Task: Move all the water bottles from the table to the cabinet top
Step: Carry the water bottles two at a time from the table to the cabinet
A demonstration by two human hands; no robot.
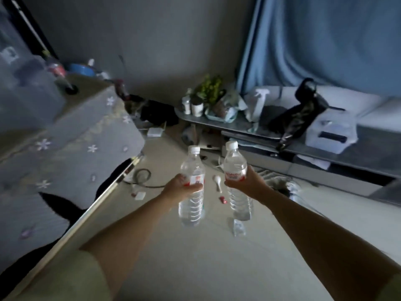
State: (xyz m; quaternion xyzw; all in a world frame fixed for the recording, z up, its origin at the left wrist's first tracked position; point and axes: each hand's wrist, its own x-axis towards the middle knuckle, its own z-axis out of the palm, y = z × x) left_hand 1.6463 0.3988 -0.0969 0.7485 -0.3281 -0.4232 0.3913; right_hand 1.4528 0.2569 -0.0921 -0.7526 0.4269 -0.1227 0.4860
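My left hand [181, 186] grips a clear water bottle [192, 205] with a white cap and a red label around its middle. My right hand [246, 181] grips a second, like bottle [235, 164] the same way. Both bottles are upright and held out in front of me above the pale floor, about a hand's width apart. A low grey cabinet [325, 153] runs along the right, beyond the bottles. On the left stands a table under a grey flowered cloth [71, 135].
The cabinet top holds a plant [209, 88], small jars, a spray bottle [258, 105], a black bag [301, 114] and a clear plastic box [332, 131]. A spoon [218, 181], a cable and small scraps lie on the floor. A blue curtain [325, 40] hangs behind.
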